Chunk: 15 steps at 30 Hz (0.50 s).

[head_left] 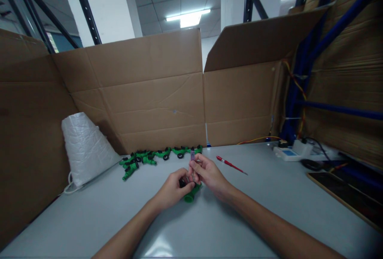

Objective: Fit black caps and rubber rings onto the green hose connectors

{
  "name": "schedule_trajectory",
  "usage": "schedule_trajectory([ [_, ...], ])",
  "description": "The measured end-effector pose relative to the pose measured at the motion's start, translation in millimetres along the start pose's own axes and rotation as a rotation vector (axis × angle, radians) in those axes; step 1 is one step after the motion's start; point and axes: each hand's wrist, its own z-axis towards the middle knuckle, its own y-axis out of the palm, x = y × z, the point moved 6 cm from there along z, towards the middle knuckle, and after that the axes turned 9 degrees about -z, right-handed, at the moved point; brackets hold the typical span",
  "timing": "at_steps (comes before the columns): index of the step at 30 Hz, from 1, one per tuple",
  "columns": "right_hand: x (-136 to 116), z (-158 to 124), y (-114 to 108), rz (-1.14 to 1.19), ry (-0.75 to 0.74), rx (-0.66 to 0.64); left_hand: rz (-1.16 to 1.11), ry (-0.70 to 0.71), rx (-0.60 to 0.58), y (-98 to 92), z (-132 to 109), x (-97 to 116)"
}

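Near the middle of the worktop, between its left and right edges, the left hand pinches a green piece with black parts, its round green end facing the near edge. The right hand grips a slim tool with a clear purplish handle, probably a small screwdriver, upright above the piece; the fingers hide whether its tip touches.

Similar green pieces line the far edge, left of centre to the middle. A red screwdriver lies right of the right hand, a white bag leans at the far left corner, and a power strip sits toward the far right corner.
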Motion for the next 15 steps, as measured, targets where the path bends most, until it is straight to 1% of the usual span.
schedule_trajectory([
  [5, -1.3, 0.3, 2.2, 0.033, 0.0, -0.011, 0.007, -0.003, 0.005, -1.2, 0.6, 1.0],
  [9, -2.0, -0.6, 4.2, 0.099, 0.004, -0.028, 0.017, -0.045, 0.022, -2.8, 0.9, -0.8],
  [12, -2.4, -1.0, 5.8, 0.067, 0.007, -0.051, 0.003, -0.048, 0.011, -1.9, 0.7, -0.4],
  [15, -2.4, -0.9, 5.2, 0.034, 0.007, -0.047, 0.004, -0.045, 0.009, -1.6, 0.7, 0.4],
])
